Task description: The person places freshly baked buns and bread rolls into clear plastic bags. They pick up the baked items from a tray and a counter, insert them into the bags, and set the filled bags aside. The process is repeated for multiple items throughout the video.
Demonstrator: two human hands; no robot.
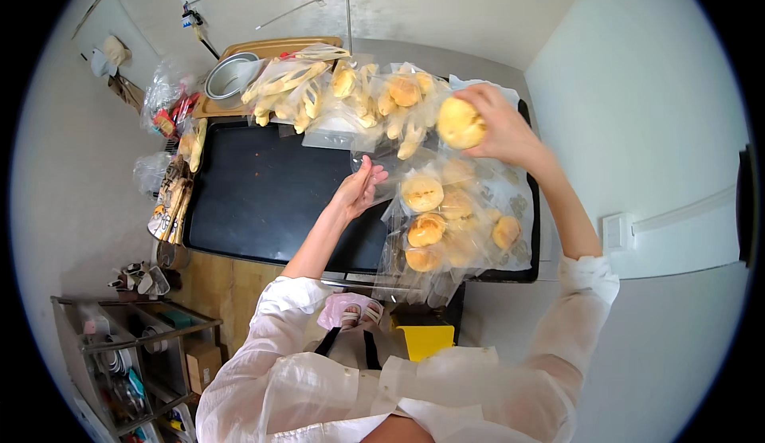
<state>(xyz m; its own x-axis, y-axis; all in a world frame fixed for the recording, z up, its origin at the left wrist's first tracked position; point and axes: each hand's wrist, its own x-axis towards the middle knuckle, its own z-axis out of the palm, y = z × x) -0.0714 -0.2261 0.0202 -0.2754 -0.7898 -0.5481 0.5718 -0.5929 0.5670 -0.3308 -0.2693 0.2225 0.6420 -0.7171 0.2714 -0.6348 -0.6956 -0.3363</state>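
My right hand grips a round yellow bread bun above the right side of the baking trays. Lower and to the left, my left hand has its thumb raised and its fingers curled at a clear plastic bag. Below and between the hands lie several round buns in clear bags, among them a pale bun and a browned bun. Patterned white paper lies beneath them. Beyond my hands, bagged buns and long bread sticks form a row.
A black baking tray spans the table's left and middle. Behind it, a round metal pan rests on a brown tray. A metal shelf rack stands lower left, and a yellow object sits below the table. Walls bound the back and right.
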